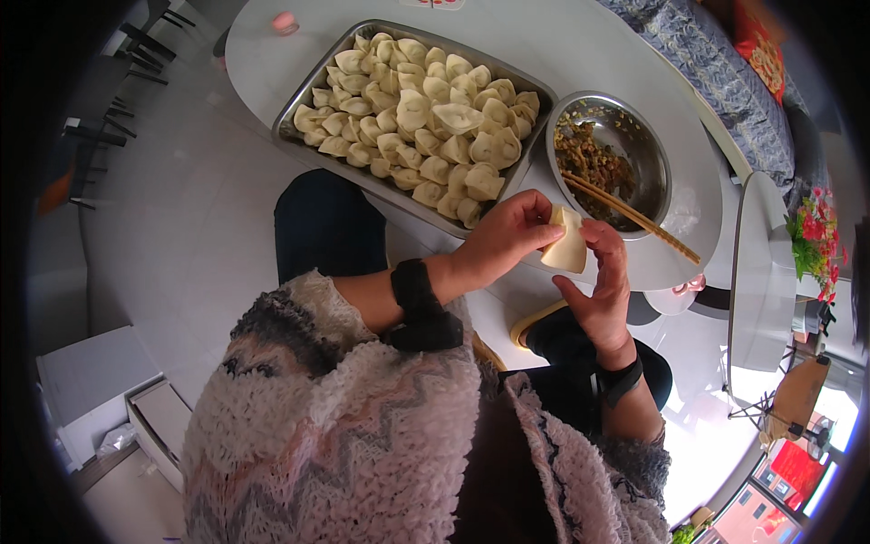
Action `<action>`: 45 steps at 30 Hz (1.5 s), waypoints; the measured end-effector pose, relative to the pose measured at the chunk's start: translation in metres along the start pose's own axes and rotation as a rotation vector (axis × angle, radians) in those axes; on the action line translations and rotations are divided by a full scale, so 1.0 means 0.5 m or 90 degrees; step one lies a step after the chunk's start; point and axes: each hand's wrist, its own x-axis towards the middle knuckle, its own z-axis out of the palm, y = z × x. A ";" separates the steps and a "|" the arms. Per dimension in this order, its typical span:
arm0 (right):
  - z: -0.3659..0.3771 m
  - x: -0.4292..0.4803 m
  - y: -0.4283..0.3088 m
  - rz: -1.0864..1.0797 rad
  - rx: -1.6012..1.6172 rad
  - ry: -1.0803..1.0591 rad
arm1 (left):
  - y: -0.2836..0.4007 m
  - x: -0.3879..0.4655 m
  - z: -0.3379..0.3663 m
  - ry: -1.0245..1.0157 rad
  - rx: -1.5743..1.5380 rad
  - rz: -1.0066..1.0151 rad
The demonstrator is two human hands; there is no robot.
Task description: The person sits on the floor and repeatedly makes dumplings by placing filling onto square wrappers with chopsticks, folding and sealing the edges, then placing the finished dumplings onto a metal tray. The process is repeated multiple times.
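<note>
My left hand point(499, 234) pinches a pale dough wrapper point(567, 248), partly folded at its top, between thumb and fingers. At the wrapper's right edge are the fingertips of my right hand point(605, 285), whose thumb is spread away from it. Just beyond both hands stands a round steel bowl point(649, 153) with chopped filling point(598, 160) along its left side. A pair of wooden chopsticks point(639, 221) lies across its near rim, tips in the filling. To the left, a rectangular metal tray point(401, 197) is piled with folded dumplings point(414, 109).
The tray and bowl rest on a pale oval table point(265, 75). A small pink-lidded container point(285, 24) sits at its far left. Pink flowers point(819, 238) stand on the right. White boxes point(102, 381) are on the floor at lower left. Dark chair legs point(146, 51) show upper left.
</note>
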 end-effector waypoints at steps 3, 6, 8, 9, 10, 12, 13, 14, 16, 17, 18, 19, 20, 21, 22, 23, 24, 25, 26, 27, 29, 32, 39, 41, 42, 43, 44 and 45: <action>0.009 -0.004 0.004 0.004 0.041 0.013 | 0.004 0.007 -0.002 0.028 -0.051 -0.064; 0.013 -0.006 0.006 0.040 0.172 0.078 | 0.006 0.000 0.010 0.024 -0.103 -0.034; 0.011 -0.012 0.004 0.061 0.281 0.104 | 0.012 -0.003 0.010 -0.019 -0.054 -0.014; 0.009 -0.014 0.002 0.068 0.288 0.126 | 0.015 -0.006 0.011 -0.041 -0.034 -0.004; 0.007 -0.014 0.002 0.097 0.301 0.130 | 0.015 -0.008 0.013 -0.006 0.040 0.032; 0.001 -0.014 0.003 0.147 0.367 0.144 | 0.011 -0.008 0.019 0.057 0.161 0.111; -0.001 -0.011 0.006 0.159 0.444 0.121 | 0.009 -0.007 0.019 0.051 0.182 0.105; -0.004 -0.014 0.006 0.167 0.489 0.107 | 0.011 -0.004 0.015 0.042 0.189 0.101; -0.007 -0.013 0.008 0.196 0.576 0.071 | 0.015 -0.001 0.009 0.016 0.186 0.062; -0.008 -0.013 0.008 0.197 0.584 0.069 | 0.016 -0.004 0.009 -0.010 0.184 0.051; -0.007 -0.012 0.009 0.208 0.597 0.071 | 0.019 -0.005 0.007 -0.028 0.190 0.029; -0.006 -0.011 0.008 0.218 0.612 0.072 | 0.019 -0.006 0.008 -0.051 0.186 0.017; -0.006 -0.010 0.008 0.225 0.615 0.084 | 0.018 -0.006 0.012 -0.036 0.163 0.020; -0.005 -0.009 0.007 0.228 0.609 0.089 | 0.017 -0.005 0.014 -0.026 0.171 0.020; -0.005 -0.008 0.007 0.235 0.609 0.095 | 0.017 -0.005 0.014 -0.021 0.170 0.027; -0.004 -0.006 0.007 0.241 0.609 0.101 | 0.017 -0.003 0.014 -0.017 0.165 0.034; -0.003 -0.006 0.006 0.237 0.605 0.115 | 0.016 -0.001 0.014 -0.015 0.165 0.053; -0.001 -0.006 0.005 0.234 0.601 0.128 | 0.016 0.000 0.014 -0.013 0.162 0.070; -0.001 -0.005 0.005 0.231 0.599 0.141 | 0.015 0.000 0.015 -0.009 0.156 0.084; 0.000 -0.004 0.006 0.229 0.560 0.139 | 0.015 0.000 0.015 -0.004 0.141 0.098; -0.002 -0.003 0.008 0.219 0.486 0.134 | 0.014 -0.002 0.018 0.007 0.104 0.116; 0.012 -0.007 0.007 0.111 0.265 0.203 | 0.015 -0.005 0.020 0.006 0.080 0.108; 0.031 -0.021 -0.012 0.154 0.385 0.060 | 0.000 -0.010 0.027 -0.018 0.154 0.112; 0.035 -0.015 -0.010 0.133 0.339 0.067 | -0.001 -0.008 0.026 -0.021 0.194 0.123; 0.034 -0.013 -0.010 0.114 0.322 0.075 | 0.000 -0.009 0.026 -0.031 0.210 0.127; 0.033 -0.013 -0.010 0.119 0.311 0.081 | 0.001 -0.012 0.026 -0.041 0.226 0.130; 0.033 -0.013 -0.011 0.123 0.299 0.087 | 0.002 -0.014 0.026 -0.049 0.236 0.134; 0.031 -0.013 -0.012 0.128 0.287 0.092 | 0.002 -0.015 0.026 -0.060 0.265 0.135</action>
